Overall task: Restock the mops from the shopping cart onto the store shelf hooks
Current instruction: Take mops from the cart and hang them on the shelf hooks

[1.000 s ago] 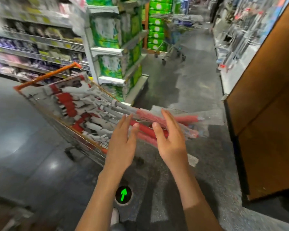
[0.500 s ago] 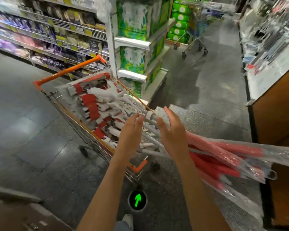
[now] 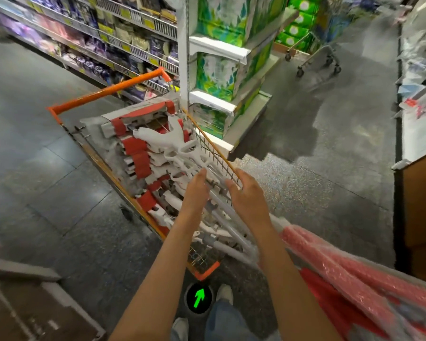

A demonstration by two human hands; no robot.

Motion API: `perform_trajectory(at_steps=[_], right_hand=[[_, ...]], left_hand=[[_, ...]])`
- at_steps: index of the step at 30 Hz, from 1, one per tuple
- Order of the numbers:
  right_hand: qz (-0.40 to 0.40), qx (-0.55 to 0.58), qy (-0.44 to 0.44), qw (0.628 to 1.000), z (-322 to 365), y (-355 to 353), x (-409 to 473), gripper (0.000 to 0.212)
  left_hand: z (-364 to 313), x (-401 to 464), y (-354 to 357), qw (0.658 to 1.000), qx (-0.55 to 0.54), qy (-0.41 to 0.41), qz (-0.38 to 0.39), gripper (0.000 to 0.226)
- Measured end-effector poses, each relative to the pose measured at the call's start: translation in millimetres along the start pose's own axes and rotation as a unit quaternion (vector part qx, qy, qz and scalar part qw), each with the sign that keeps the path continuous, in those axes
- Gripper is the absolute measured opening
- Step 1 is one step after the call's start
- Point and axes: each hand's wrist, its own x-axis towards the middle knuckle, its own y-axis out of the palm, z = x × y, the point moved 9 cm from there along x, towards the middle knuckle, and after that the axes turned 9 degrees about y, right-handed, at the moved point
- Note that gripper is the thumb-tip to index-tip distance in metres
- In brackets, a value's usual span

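An orange-framed shopping cart stands in front of me, packed with several mops that have white and red heads. Their red handles, wrapped in clear plastic, stick out over the cart's near end toward the lower right. My left hand and my right hand hover over the grey mop shafts in the middle of the cart, fingers straight, palms facing each other. Neither hand holds anything.
A white shelf end with green packs stands just beyond the cart. A brown shelf unit with hanging goods lines the right. A second cart sits down the aisle. A cardboard box lies at lower left.
The view has closed in on the cart. Both hands have slid from the red handles forward along the shafts toward the mop heads, staying open.
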Motion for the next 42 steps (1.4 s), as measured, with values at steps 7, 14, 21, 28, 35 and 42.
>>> perform_trajectory(at_steps=[7, 14, 21, 28, 35, 42], right_hand=[[0.106, -0.056, 0.059, 0.991, -26, 37, 64, 0.036], [0.139, -0.103, 0.058, 0.983, -37, 50, 86, 0.041], [0.086, -0.157, 0.05, 0.983, -29, 31, 88, 0.043], [0.001, -0.201, 0.017, 0.979, 7, -19, 72, 0.044], [-0.045, -0.169, -0.005, 0.985, 41, -58, 28, 0.051], [-0.168, -0.19, -0.013, 0.967, 59, -105, -39, 0.046]], left_hand=[[34, 65, 5, 0.983, -0.145, -0.064, -0.093, 0.036], [40, 92, 7, 0.963, -0.187, -0.093, -0.168, 0.029], [34, 95, 4, 0.978, -0.142, -0.067, -0.139, 0.026], [0, 89, 18, 0.985, -0.155, -0.013, -0.074, 0.024], [-49, 61, 29, 0.985, -0.162, 0.051, -0.022, 0.025], [-98, 5, 52, 0.981, -0.148, 0.102, 0.065, 0.02]])
